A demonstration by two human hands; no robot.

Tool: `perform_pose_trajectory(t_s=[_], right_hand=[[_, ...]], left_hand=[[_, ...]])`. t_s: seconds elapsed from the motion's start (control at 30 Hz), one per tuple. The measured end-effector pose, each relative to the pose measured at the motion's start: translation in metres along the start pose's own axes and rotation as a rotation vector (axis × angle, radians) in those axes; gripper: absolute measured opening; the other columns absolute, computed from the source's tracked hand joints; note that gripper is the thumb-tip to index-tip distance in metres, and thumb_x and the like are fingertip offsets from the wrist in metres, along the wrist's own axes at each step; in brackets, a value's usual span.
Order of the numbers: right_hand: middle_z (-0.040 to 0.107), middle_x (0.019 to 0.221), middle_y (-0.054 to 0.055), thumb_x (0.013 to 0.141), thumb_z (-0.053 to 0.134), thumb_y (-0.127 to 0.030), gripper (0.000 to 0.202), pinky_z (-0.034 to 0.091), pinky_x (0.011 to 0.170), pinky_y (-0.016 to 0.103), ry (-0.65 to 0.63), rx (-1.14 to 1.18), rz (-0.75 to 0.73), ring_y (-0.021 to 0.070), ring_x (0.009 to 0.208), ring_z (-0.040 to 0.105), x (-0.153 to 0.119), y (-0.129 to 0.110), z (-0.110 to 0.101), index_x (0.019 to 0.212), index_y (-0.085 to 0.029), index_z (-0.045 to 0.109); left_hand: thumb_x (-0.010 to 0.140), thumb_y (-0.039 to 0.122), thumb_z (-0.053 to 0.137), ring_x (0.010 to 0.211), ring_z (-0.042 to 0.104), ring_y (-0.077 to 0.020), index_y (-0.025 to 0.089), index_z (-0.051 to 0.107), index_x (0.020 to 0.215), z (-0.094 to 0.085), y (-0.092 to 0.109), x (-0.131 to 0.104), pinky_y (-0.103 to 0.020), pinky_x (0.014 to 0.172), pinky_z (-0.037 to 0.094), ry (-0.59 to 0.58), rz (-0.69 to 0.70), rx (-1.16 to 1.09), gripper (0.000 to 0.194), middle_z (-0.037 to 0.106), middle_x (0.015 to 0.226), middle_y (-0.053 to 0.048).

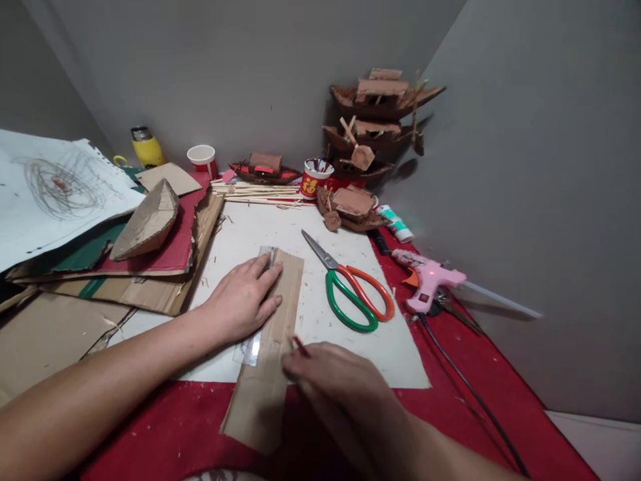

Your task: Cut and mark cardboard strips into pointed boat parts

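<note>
My right grip (343, 381) pinches one slim dark-red pencil (301, 345), mostly hidden. My left grip (244, 294), flattened, covers part of one clear plastic ruler (248, 352) overlapping one brown cardboard strip (260, 401), which lies over one white paper sheet (280, 224) and the red surface (165, 427).

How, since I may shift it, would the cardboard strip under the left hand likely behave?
The cardboard strip looks thin, so it is probably light. Being long and narrow, it may bend if lifted by one end. Lying flat, it seems unlikely to roll.
</note>
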State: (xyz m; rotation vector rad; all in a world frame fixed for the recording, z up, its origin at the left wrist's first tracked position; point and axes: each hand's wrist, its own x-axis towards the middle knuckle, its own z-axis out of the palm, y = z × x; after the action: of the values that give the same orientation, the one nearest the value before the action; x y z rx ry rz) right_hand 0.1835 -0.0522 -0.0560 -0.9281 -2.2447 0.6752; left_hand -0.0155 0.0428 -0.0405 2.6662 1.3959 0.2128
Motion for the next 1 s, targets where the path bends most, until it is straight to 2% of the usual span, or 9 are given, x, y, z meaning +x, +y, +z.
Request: perform_pose_trajectory(t_s=[0.07,0.13,0.2,0.3,0.43,0.63,0.83,0.9,1.0], right_hand=[[0.072,0.102,0.005,0.096,0.047,-0.034,0.02,0.047,0.092,0.034,-0.164,-0.05,-0.156,0.0205,0.099,0.064,0.003,-0.003,0.004,0.106,-0.025,0.061],[0.067,0.118,0.005,0.097,0.045,-0.029,0.02,0.034,0.107,0.042,-0.292,-0.141,-0.263,0.0225,0.117,0.055,0.006,-0.007,0.007,0.112,-0.024,0.058],[0.06,0.13,0.006,0.097,0.046,-0.025,0.024,0.023,0.113,0.046,-0.383,-0.21,-0.285,0.0233,0.128,0.046,0.008,-0.01,0.009,0.119,-0.023,0.055],[0.053,0.137,0.011,0.089,0.055,-0.032,0.036,0.02,0.114,0.049,-0.439,-0.218,-0.234,0.0259,0.132,0.04,0.009,-0.011,0.007,0.123,-0.019,0.052],[0.056,0.134,0.011,0.084,0.054,-0.017,0.035,0.02,0.113,0.051,-0.362,-0.234,-0.08,0.0257,0.131,0.041,0.011,-0.002,0.0,0.119,-0.019,0.054],[0.058,0.129,0.015,0.078,0.044,0.001,0.043,0.033,0.106,0.051,-0.155,-0.254,-0.068,0.0249,0.125,0.048,0.017,0.02,-0.018,0.114,-0.018,0.056],[0.058,0.128,0.014,0.073,0.053,-0.002,0.046,0.037,0.107,0.045,-0.15,-0.133,-0.088,0.0238,0.128,0.046,0.017,0.022,-0.027,0.116,-0.018,0.054],[0.057,0.13,0.014,0.076,0.054,-0.005,0.043,0.038,0.106,0.045,-0.136,-0.098,-0.043,0.024,0.128,0.047,0.015,0.023,-0.025,0.117,-0.019,0.053],[0.061,0.122,0.012,0.083,0.053,-0.012,0.031,0.045,0.099,0.04,-0.04,-0.043,0.09,0.0227,0.116,0.056,0.015,0.026,-0.022,0.113,-0.02,0.053]], left_hand=[[0.091,0.036,0.047,0.13,0.042,-0.0316,0.012,0.04,0.14,-0.001,-0.003,-0.001,-0.042,0.106,0.036,0.008,-0.019,0.004,0.055,0.038,0.146,-0.022],[0.09,0.036,0.048,0.129,0.043,-0.0316,0.011,0.039,0.14,-0.002,-0.008,0.0,-0.042,0.106,0.037,0.019,-0.048,0.004,0.057,0.04,0.145,-0.022],[0.09,0.037,0.049,0.129,0.044,-0.0317,0.01,0.04,0.139,-0.002,-0.012,0.002,-0.042,0.106,0.037,0.032,-0.073,0.01,0.057,0.042,0.143,-0.022],[0.09,0.036,0.047,0.128,0.045,-0.0311,0.008,0.044,0.136,-0.001,-0.015,0.003,-0.042,0.106,0.036,0.054,-0.087,0.028,0.054,0.046,0.139,-0.022],[0.091,0.033,0.045,0.123,0.047,-0.029,0.011,0.047,0.132,-0.001,-0.014,0.003,-0.042,0.101,0.04,0.084,-0.1,0.049,0.047,0.052,0.134,-0.019],[0.088,0.032,0.047,0.105,0.054,-0.0302,0.014,0.048,0.129,-0.01,-0.009,0.002,-0.042,0.088,0.044,0.035,-0.154,0.141,0.045,0.062,0.112,-0.015],[0.084,0.03,0.046,0.077,0.063,-0.0259,0.017,0.052,0.119,-0.019,-0.007,0.001,-0.035,0.067,0.046,-0.097,-0.3,0.191,0.038,0.062,0.098,-0.013],[0.082,0.03,0.048,0.077,0.064,-0.026,0.016,0.055,0.112,-0.023,-0.01,0.0,-0.034,0.065,0.047,-0.104,-0.294,0.194,0.033,0.064,0.093,-0.013],[0.078,0.027,0.05,0.076,0.064,-0.0255,0.016,0.056,0.107,-0.03,-0.014,-0.002,-0.034,0.064,0.047,-0.112,-0.237,0.203,0.031,0.065,0.09,-0.012]])
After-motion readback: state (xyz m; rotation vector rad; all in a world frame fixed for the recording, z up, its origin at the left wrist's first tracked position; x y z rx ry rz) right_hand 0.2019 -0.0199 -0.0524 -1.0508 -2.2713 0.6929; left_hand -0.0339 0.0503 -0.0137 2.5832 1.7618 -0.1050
